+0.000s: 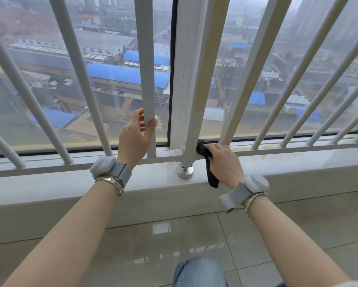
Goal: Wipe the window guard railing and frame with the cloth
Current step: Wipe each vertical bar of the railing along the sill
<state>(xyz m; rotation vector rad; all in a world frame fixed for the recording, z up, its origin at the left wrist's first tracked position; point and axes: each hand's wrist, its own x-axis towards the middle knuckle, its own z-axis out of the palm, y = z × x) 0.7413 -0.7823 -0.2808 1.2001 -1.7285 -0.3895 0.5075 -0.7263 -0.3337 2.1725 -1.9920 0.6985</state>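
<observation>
Your forearms are bare. On each wrist you wear a grey strap carrying a rounded pale-grey pod: left band (114, 169), right band (243, 192). Beside each sits a slim metallic bangle (111, 181) (silver-toned). Faded blue jeans (198, 272) cover your knee.

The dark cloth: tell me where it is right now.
In the head view the dark cloth is right of centre, gripped by the right hand and pressed against the foot of the square post, with its tail hanging over the sill.
</observation>
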